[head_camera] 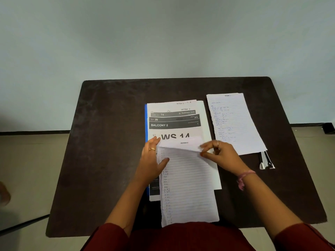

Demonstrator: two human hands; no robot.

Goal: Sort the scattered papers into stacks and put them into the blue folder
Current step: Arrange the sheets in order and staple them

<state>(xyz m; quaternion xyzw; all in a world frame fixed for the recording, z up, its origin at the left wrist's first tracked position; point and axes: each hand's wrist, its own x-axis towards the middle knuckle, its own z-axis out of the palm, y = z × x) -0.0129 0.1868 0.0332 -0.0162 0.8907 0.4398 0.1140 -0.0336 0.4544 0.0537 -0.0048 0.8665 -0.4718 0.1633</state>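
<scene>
1. Right hand [216, 154] pinches the top-right corner of the lined sheet [188, 182]; the top edge is curled up and over.
2. Left hand [151, 160], fingers straight, presses the sheet's left margin flat.
3. Sheet lies on the printed "WS 14" stack [174, 122], which rests on the blue folder [146, 120]; only the folder's left edge shows.
4. Recommended: flatten the curl, slide the sheet up, and square its edges w/ the printed stack.
5. Second lined stack [233, 122] lies right of the folder, apart; pens [265, 160] sit at its near edge.
6. Risk: thin paper creases if pinched hard.
</scene>
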